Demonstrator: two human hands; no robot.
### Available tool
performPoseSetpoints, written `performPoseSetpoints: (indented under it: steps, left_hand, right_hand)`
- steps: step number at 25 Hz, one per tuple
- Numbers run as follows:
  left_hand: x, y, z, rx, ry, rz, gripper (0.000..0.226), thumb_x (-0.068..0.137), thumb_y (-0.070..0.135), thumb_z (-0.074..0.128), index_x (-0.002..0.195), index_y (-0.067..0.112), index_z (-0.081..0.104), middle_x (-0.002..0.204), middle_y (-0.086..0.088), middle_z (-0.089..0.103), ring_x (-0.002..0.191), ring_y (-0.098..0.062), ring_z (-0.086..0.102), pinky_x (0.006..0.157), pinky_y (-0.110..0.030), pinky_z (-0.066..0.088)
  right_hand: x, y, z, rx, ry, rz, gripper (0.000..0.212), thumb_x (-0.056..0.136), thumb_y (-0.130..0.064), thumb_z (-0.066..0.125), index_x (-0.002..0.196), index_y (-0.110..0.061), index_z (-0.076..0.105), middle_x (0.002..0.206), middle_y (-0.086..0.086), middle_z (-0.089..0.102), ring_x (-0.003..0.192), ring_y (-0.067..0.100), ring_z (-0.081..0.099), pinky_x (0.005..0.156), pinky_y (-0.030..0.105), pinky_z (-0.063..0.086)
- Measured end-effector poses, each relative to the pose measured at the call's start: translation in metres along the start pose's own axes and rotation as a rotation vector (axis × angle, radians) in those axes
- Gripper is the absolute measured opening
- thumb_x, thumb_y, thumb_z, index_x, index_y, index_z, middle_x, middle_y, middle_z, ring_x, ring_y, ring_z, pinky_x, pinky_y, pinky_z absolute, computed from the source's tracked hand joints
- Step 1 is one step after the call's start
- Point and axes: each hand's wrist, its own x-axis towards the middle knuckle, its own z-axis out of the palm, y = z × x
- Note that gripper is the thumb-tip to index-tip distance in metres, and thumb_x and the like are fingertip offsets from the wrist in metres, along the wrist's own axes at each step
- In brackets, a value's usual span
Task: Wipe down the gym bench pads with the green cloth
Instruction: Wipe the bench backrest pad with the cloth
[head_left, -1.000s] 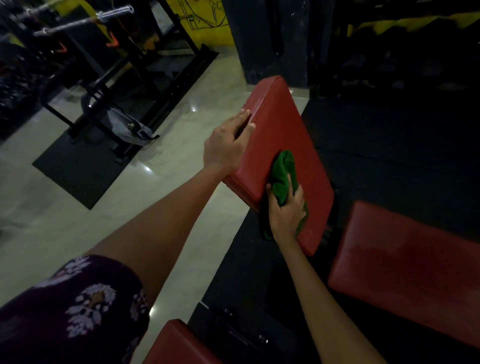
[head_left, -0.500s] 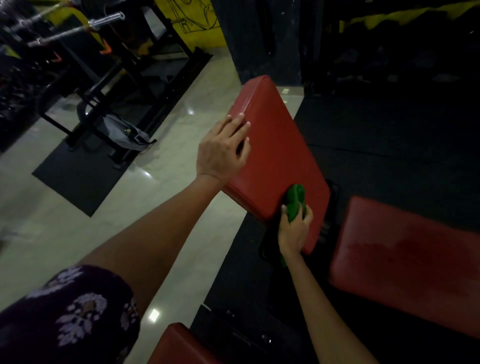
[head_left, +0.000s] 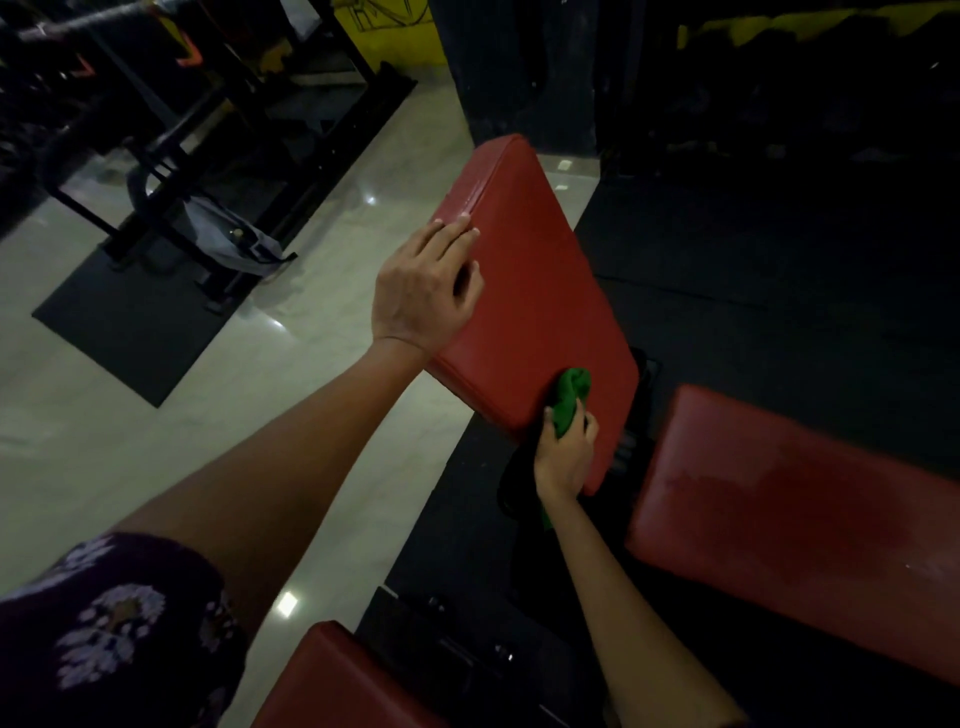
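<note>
**Bench pad wipe: hand and cloth positions**

We see the tilted red back pad (head_left: 535, 291) in the centre of the head view, its upper end pointing away from us and its lower end nearest the camera. The left hand (head_left: 423, 288) rests flat on the pad's left edge, fingers straight and close together, fingertips reaching onto the top face. The thumb side is hidden under the palm, so we cannot tell how it lies.

The right hand (head_left: 566, 457) is at the pad's lower near edge. Its fingers curl around the green cloth (head_left: 571, 397), which is bunched into a lump. The upper part of the cloth lies against the red surface just above the lower corner; a small strip of green shows below the wrist.

A second red pad (head_left: 800, 525), the seat, lies to the right, apart from the back pad, with pale worn patches on its surface. A third red pad corner (head_left: 337, 680) shows at the bottom edge. The dark frame between the pads is too dim to resolve.

To the left we note pale tiled floor (head_left: 104, 415) with a black rubber mat (head_left: 135, 322) carrying a black steel rack (head_left: 171, 171). A yellow wall panel (head_left: 395, 36) at the top bears dark line drawing; we can read no lettering or brand anywhere. A patterned dark sleeve (head_left: 114, 634) covers the left upper arm.
</note>
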Motion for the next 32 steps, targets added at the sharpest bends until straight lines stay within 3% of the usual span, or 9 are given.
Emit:
performPoseSetpoints:
  steps: [4,7,10,13,17,20,23,29,32]
  left_hand:
    - [0.002,0.004,-0.005,0.0,-0.003,-0.03,0.033,0.087,0.022,0.049,0.112,0.008,0.065,0.115,-0.005,0.067,0.099,-0.021,0.064,0.077,-0.03,0.051]
    - [0.003,0.008,-0.007,0.031,-0.014,-0.045,0.034,0.087,0.021,0.048,0.114,0.006,0.063,0.115,-0.007,0.065,0.096,-0.022,0.063,0.073,-0.032,0.053]
    - [0.0,0.012,-0.006,0.065,-0.033,-0.104,0.043,0.087,0.023,0.046,0.124,0.003,0.056,0.124,-0.012,0.06,0.105,-0.026,0.061,0.082,-0.036,0.053]
    - [-0.007,0.019,-0.001,0.257,-0.157,-0.072,0.06,0.087,0.034,0.041,0.137,0.002,0.042,0.137,-0.022,0.047,0.118,-0.037,0.051,0.094,-0.046,0.046]
    - [0.0,0.041,0.006,0.453,-0.309,-0.14,0.079,0.083,0.047,0.044,0.149,0.011,0.017,0.15,-0.023,0.025,0.129,-0.048,0.034,0.1,-0.056,0.035]
    - [0.003,0.051,0.018,0.548,-0.329,-0.191,0.082,0.083,0.056,0.036,0.15,0.017,0.01,0.156,-0.018,0.012,0.135,-0.047,0.024,0.103,-0.059,0.029]
    - [0.003,0.056,0.033,0.699,-0.282,-0.223,0.081,0.084,0.063,0.025,0.15,0.017,0.011,0.156,-0.017,0.014,0.136,-0.044,0.026,0.102,-0.059,0.031]
    - [0.002,0.056,0.043,0.767,-0.19,-0.221,0.08,0.086,0.066,0.02,0.15,0.018,0.01,0.155,-0.016,0.019,0.133,-0.043,0.034,0.099,-0.057,0.037]
    - [0.0,0.059,0.044,0.773,-0.181,-0.222,0.079,0.087,0.066,0.02,0.15,0.018,0.012,0.154,-0.016,0.02,0.132,-0.043,0.034,0.099,-0.057,0.036]
  right_hand:
    - [0.012,-0.027,-0.014,0.086,-0.042,0.158,0.05,0.097,-0.037,0.046,0.141,-0.016,0.038,0.136,0.012,0.042,0.118,0.033,0.049,0.098,0.041,0.04]
    - [-0.015,-0.081,-0.015,0.104,-0.062,-0.195,0.05,0.094,-0.028,0.051,0.141,-0.014,0.039,0.142,0.008,0.037,0.122,0.026,0.044,0.099,0.037,0.036]
    - [-0.015,-0.07,-0.014,-0.012,-0.049,-0.458,0.05,0.091,-0.018,0.056,0.14,-0.012,0.043,0.144,0.013,0.036,0.125,0.028,0.04,0.1,0.038,0.034]
    - [0.028,-0.023,-0.02,-0.043,-0.125,-0.23,0.052,0.096,-0.035,0.047,0.144,-0.017,0.035,0.147,0.009,0.032,0.126,0.03,0.041,0.102,0.041,0.037]
    - [0.051,-0.021,-0.023,0.034,-0.142,-0.091,0.052,0.097,-0.034,0.047,0.144,-0.019,0.034,0.145,0.007,0.034,0.125,0.031,0.043,0.1,0.043,0.038]
    - [0.041,-0.045,-0.022,0.069,-0.124,-0.31,0.05,0.093,-0.023,0.054,0.141,-0.02,0.04,0.147,0.004,0.033,0.129,0.024,0.036,0.102,0.039,0.034]
    - [0.061,-0.025,-0.023,-0.037,-0.111,-0.508,0.052,0.092,-0.02,0.056,0.141,-0.02,0.041,0.148,0.007,0.031,0.129,0.024,0.033,0.101,0.038,0.031]
    - [0.128,-0.005,-0.027,0.108,-0.11,0.084,0.051,0.096,-0.037,0.048,0.143,-0.022,0.037,0.142,0.012,0.041,0.127,0.031,0.042,0.1,0.037,0.037]
    - [0.111,-0.061,-0.027,0.19,-0.121,-0.3,0.049,0.095,-0.037,0.051,0.139,-0.019,0.043,0.139,0.008,0.044,0.126,0.024,0.042,0.097,0.03,0.034]
